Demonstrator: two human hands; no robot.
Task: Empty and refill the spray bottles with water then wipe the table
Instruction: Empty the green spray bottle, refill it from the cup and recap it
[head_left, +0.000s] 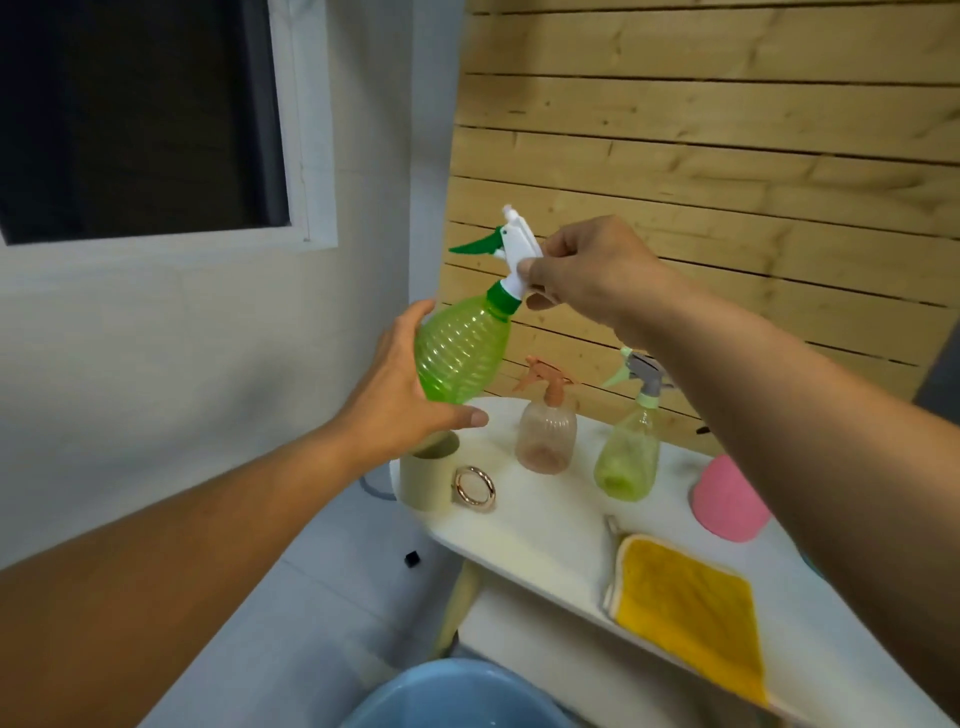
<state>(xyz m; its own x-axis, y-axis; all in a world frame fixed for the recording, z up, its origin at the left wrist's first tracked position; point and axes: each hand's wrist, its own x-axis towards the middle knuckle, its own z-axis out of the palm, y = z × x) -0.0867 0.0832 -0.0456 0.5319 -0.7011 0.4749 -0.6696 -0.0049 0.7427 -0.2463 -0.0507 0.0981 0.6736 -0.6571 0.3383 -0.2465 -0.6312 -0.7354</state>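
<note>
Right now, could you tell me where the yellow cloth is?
The yellow cloth lies flat on the white table, lower right in the head view, below the pink cup.

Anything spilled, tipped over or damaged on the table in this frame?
Nothing stands out. The pink bottle and pale green bottle stand upright on the table; the yellow cloth lies flat, overhanging the front edge slightly. No visible spill.

below the left hand (402, 400) fingers, a beige mug (428, 475) stands at the table (545, 545) edge, nearly touching the thumb. right of those fingers, open tabletop runs to the peach spray bottle (545, 428), then a gap to the pale green spray bottle (628, 447). below the right hand (592, 273) fingers, air is free. yellow cloth (688, 613) and pink cup (727, 501) crowd the near right.
</note>
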